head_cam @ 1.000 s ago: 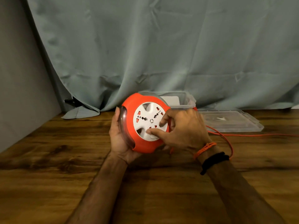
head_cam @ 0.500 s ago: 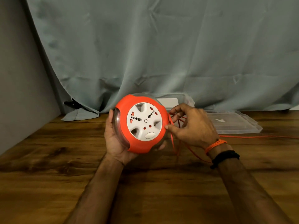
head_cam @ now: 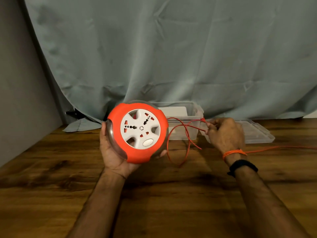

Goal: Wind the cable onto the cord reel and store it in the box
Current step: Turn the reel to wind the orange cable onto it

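Observation:
An orange round cord reel (head_cam: 137, 157) with a white socket face is held upright above the table, cupped from behind and below by my left hand (head_cam: 111, 152). A thin orange cable (head_cam: 187, 138) loops out of the reel's right side and hangs toward the table. My right hand (head_cam: 224, 134) pinches the cable to the right of the reel, pulled away from it. The cable trails off along the table to the right edge. A clear plastic box (head_cam: 185, 127) stands open behind the reel.
The box's clear lid (head_cam: 255, 133) lies flat to the right of the box. A grey-green curtain (head_cam: 171, 57) hangs behind the wooden table (head_cam: 154, 194). A grey wall stands on the left.
My right hand left the reel's white face and moved right, drawing the orange cable out into loose loops. The reel shifted slightly left in my left hand.

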`<state>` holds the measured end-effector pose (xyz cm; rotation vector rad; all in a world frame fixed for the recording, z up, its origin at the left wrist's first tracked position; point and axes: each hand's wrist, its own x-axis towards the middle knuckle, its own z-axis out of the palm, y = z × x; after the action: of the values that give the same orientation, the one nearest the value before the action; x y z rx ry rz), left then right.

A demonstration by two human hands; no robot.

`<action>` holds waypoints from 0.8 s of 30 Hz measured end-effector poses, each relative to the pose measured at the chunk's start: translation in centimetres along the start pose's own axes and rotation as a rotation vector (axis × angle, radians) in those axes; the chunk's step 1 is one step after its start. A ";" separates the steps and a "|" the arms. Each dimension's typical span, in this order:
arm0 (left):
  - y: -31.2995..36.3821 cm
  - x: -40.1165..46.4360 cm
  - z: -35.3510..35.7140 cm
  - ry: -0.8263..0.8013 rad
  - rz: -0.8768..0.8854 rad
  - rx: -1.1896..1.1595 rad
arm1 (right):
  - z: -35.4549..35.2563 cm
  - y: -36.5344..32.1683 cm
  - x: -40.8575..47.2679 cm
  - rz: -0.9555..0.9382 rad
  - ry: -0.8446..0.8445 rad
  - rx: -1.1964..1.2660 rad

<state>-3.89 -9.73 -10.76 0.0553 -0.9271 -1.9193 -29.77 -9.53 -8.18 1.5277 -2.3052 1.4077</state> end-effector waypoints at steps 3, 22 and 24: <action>0.3 -0.1 -0.4 -0.070 0.008 -0.044 | -0.4 0.7 -0.1 0.007 -0.092 -0.259; 0.1 0.2 -0.2 0.118 0.119 -0.017 | 0.6 -4.3 -3.8 -0.610 -0.062 0.202; -0.2 0.3 0.1 0.089 0.114 -0.005 | 0.6 -5.0 -4.3 -0.698 -0.059 0.255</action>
<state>-4.24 -9.87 -10.72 0.0828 -0.8479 -1.7991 -23.50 -7.41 -7.33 2.1628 -1.3917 1.4691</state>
